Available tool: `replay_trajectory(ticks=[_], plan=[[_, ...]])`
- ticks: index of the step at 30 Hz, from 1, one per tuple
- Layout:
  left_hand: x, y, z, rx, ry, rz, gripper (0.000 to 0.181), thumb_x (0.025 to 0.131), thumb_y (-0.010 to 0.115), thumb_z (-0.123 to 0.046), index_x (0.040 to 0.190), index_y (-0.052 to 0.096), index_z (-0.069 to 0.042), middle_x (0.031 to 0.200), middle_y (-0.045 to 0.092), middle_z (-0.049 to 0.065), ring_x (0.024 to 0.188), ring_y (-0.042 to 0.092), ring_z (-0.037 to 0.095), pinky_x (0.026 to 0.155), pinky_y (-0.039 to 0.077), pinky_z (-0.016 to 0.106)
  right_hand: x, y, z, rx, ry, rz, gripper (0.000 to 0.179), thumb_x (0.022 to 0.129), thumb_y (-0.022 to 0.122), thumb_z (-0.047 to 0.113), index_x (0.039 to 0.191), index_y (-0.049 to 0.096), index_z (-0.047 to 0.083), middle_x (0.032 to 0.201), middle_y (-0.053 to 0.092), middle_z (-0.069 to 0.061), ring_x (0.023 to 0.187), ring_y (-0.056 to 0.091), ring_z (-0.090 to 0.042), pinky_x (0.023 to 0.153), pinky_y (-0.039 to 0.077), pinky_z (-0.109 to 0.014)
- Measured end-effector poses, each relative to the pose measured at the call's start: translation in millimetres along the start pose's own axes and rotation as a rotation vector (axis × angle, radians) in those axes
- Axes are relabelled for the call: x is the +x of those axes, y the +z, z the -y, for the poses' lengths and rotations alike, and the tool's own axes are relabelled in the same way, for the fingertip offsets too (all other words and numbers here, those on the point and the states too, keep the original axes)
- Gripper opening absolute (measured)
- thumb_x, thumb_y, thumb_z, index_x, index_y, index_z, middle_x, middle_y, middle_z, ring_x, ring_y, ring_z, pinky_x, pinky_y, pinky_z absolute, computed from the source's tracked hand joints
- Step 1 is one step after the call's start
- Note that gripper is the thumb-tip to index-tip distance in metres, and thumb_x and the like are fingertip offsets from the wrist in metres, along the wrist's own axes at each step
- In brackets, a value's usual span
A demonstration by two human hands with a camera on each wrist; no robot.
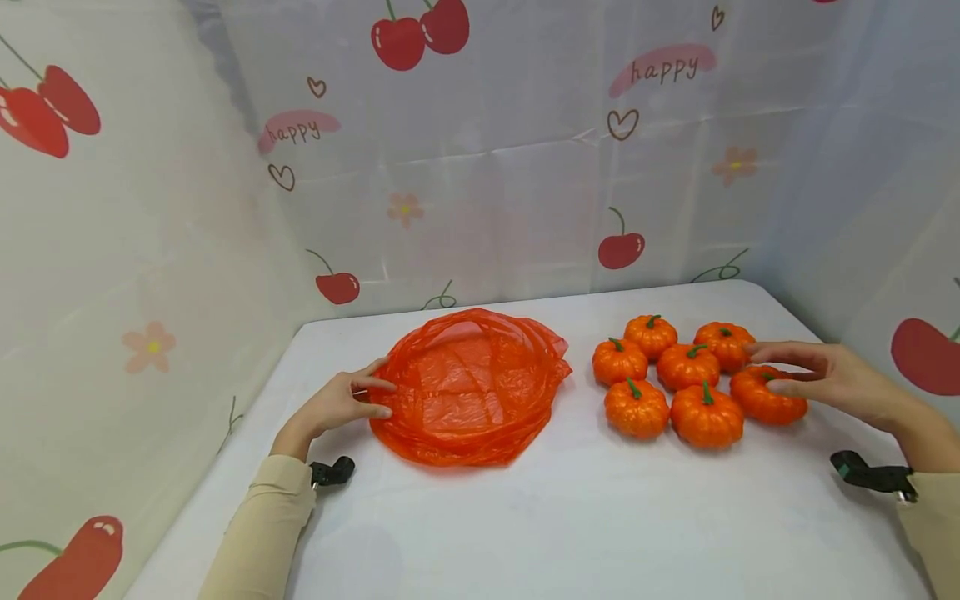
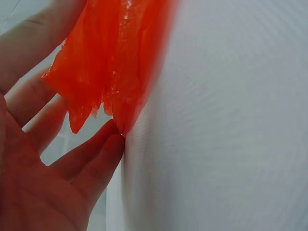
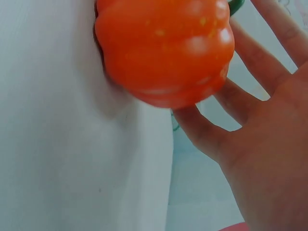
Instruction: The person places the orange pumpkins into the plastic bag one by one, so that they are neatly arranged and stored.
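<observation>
Rightmost pumpkin (image 1: 759, 403), 1 of 7, is seen at 9 o'clock from right hand (image 1: 843, 382), nearer 1; no long axis shown. Right fingers spread, ungripped. Red-orange bag (image 1: 467, 387), at 3 o'clock, touched by relaxed left hand (image 1: 333, 408).

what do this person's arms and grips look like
The left sleeve and right sleeve are plain beige and long, the left one ending in a neat cuff. A black, bent device sits at each wrist, left and right. The left grip and right grip are ungloved hands, with no rings visible.
</observation>
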State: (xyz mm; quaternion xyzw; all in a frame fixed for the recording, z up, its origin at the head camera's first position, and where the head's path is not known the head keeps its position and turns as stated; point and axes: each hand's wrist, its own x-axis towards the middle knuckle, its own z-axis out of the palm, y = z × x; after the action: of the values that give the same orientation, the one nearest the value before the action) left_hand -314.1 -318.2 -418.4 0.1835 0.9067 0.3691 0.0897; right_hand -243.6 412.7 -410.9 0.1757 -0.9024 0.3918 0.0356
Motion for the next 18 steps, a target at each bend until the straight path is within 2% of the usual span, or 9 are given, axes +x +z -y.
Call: replay_trajectory(ticks=[6,13,18], plan=[[-4.1,1.3,0.6,-0.012,-0.031,0.013,0.046,0.085,0.085,-0.036,0.126,0.075,-0.021,0.172,0.025,0.007,0.158,0.019,0.041,0.118,0.039,0.061,-2.8,0,-11,0.024,0.031,0.039,0.036,0.092,0.076,0.010,0.127,0.068,0.007,0.129,0.055,0.037,0.114,0.040,0.026,0.082,0.045,-0.006],[-3.7,4.0,1.0,-0.019,-0.024,0.013,0.046,0.085,0.085,-0.038,0.126,0.075,-0.021,0.172,0.025,0.009,0.158,0.020,0.043,0.117,0.040,0.062,-6.5,2,-23,0.042,0.049,0.084,0.040,0.090,0.077,0.009,0.128,0.065,0.008,0.132,0.052,0.040,0.116,0.038,0.024,0.082,0.039,-0.007],[-1.1,3.9,1.4,-0.022,-0.018,0.014,0.045,0.085,0.085,-0.037,0.126,0.075,-0.021,0.172,0.024,0.008,0.158,0.020,0.042,0.117,0.041,0.061,-7.0,3,-27,0.025,0.076,0.093,0.043,0.088,0.080,0.010,0.128,0.064,0.008,0.129,0.049,0.044,0.112,0.039,0.026,0.082,0.041,-0.005]])
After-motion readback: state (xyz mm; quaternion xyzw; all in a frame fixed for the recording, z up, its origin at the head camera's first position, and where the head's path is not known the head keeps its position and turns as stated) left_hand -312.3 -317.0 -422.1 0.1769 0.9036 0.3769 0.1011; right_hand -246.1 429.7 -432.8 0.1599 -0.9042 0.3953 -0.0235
